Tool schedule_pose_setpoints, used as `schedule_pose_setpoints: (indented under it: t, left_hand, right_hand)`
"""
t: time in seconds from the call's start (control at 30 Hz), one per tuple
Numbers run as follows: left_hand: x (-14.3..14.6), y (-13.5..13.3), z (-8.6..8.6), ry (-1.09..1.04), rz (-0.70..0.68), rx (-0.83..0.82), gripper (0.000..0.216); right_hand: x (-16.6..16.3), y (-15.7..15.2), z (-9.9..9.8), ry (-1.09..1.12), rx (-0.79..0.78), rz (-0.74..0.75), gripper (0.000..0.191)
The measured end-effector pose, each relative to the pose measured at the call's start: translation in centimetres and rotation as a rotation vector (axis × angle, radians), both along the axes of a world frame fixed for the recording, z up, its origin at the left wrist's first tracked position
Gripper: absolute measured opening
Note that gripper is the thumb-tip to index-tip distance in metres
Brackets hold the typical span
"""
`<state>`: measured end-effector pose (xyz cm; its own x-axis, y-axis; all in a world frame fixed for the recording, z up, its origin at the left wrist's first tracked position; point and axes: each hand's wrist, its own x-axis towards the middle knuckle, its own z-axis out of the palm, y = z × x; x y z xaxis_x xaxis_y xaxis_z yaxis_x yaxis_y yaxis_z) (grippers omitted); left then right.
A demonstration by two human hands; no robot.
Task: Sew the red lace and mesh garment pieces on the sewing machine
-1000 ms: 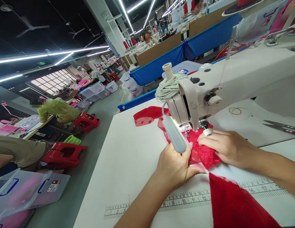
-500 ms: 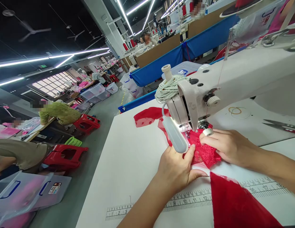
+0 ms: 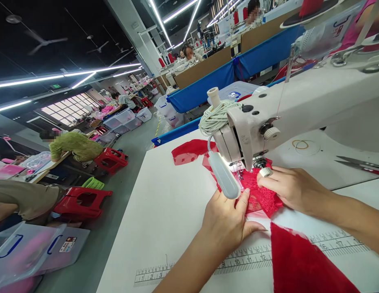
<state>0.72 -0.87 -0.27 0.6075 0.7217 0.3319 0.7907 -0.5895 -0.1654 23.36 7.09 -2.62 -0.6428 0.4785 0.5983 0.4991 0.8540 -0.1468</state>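
Red lace fabric [image 3: 271, 202] lies under the needle area of a white sewing machine [image 3: 323, 101]. My left hand [image 3: 224, 219] rests flat on the fabric's near left side, thumb spread away from the fingers; the lamp partly hides its fingertips. On the other side, my right hand [image 3: 294, 188] has its fingers curled onto the lace, beside the machine's white knob [image 3: 265, 172]. A grey lamp [image 3: 225, 176] hangs left of the needle. Below my hands, a separate red fabric piece [image 3: 305, 260] covers part of the printed ruler [image 3: 247, 262].
Another red piece [image 3: 189, 151] lies behind the lamp on the white table [image 3: 140, 211]. Scissors [image 3: 360, 165] and loose elastic rings [image 3: 301, 144] are at the right. Plastic bins [image 3: 67, 254], red stools [image 3: 82, 202] and seated people line the aisle at left.
The view has shifted slightly. Both hands keep nearly the same places on the red lace, and the fabric shows no clear movement.
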Motion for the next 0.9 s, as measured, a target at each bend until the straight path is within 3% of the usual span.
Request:
schedule_pose_setpoints:
  t: [0.63, 0.9]
  left_hand:
    - [-0.12, 0.33, 0.07, -0.004, 0.01, 0.023, 0.072]
    - [0.19, 0.52, 0.72, -0.046, -0.028, 0.081, 0.075]
  right_hand:
    - [0.17, 0.18, 0.17, -0.033, -0.024, -0.006, 0.026]
    - [0.15, 0.13, 0.43, -0.055, -0.059, -0.016, 0.043]
